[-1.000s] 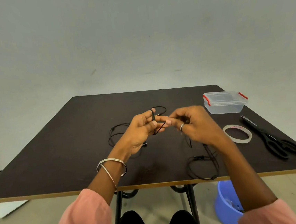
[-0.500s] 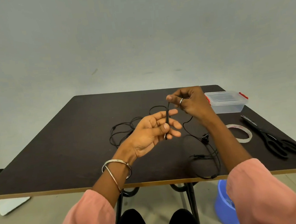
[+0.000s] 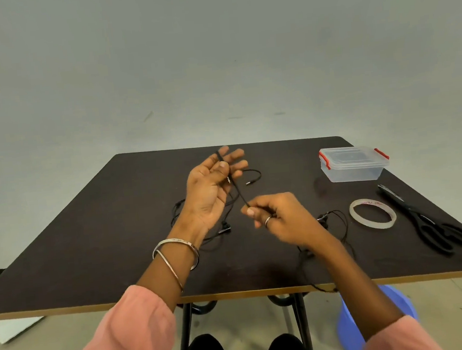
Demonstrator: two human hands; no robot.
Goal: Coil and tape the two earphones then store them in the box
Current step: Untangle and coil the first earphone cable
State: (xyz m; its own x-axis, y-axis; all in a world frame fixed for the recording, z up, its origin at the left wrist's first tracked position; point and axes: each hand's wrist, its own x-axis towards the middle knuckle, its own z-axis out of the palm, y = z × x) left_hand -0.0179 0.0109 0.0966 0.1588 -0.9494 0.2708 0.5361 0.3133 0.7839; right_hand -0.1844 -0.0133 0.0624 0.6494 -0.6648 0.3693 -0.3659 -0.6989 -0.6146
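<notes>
The right hand (image 3: 282,220), raised near the box half a second ago, has dropped low and toward the person, while the left hand (image 3: 211,188) has lifted with its palm turned up. Left to right across the dark counter (image 3: 90,245): a white sheet (image 3: 16,328) lies on the floor below the counter's near-left corner. Two silver bangles (image 3: 175,253) circle the left wrist. The left hand's thumb pins a black earphone cord (image 3: 236,188) against its fingers, the grip closed on the cord with the other fingers nearly straight. A second black earphone (image 3: 200,223) lies loose on the counter, partly hidden behind that hand, its plug end (image 3: 249,183) showing just past the fingers. The cord runs taut down to the right hand, whose thumb and forefinger pinch it; a ring (image 3: 268,220) sits on one finger. The rest of the held cord trails beneath the right forearm to the counter's near edge. Farther right stand a clear lidded box (image 3: 353,163) with red clips, a roll of clear tape (image 3: 372,213) lying flat, and black scissors (image 3: 426,218). A blue bucket (image 3: 349,330) sits on the floor.
</notes>
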